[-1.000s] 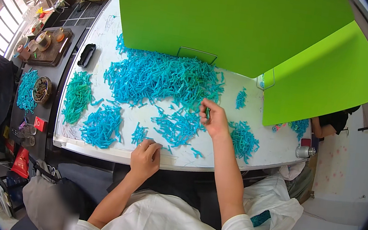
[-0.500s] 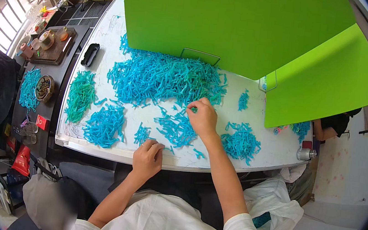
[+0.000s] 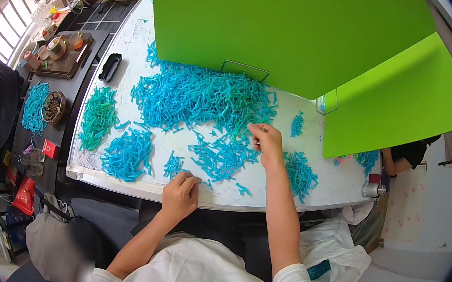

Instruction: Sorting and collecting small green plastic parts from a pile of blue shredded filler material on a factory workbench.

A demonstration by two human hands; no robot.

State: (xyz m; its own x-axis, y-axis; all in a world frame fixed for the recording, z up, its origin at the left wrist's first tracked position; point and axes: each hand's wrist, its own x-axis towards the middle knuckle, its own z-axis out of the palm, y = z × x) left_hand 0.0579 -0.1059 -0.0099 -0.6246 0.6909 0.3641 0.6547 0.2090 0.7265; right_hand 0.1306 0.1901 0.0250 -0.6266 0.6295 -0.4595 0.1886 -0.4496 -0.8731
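A wide heap of small, stick-like blue and green plastic pieces [image 3: 192, 94] spreads across the white table [image 3: 208, 196]. My right hand [image 3: 267, 144] is at the heap's lower right edge, fingers pinched together; what they hold, if anything, is hidden. Below the heap lies a loose cluster of blue pieces [image 3: 221, 157], between my hands. My left hand [image 3: 180, 194] rests at the near table edge with its fingers curled in; its contents cannot be made out. A small blue group [image 3: 173, 165] lies just above it. To its left sits a blue pile [image 3: 126, 154].
A green-tinted pile [image 3: 98, 120] and a black case [image 3: 111, 67] lie at the left. Right of my right arm is another blue pile [image 3: 301, 175]. Tall green panels [image 3: 285, 30] stand across the far side. A person's arm [image 3: 395, 162] shows behind the right panel [image 3: 399, 106].
My right hand has moved right and slightly down along the heap's edge, and its wrist has turned. More pieces show at the cluster's upper right. My left hand has stayed in place.
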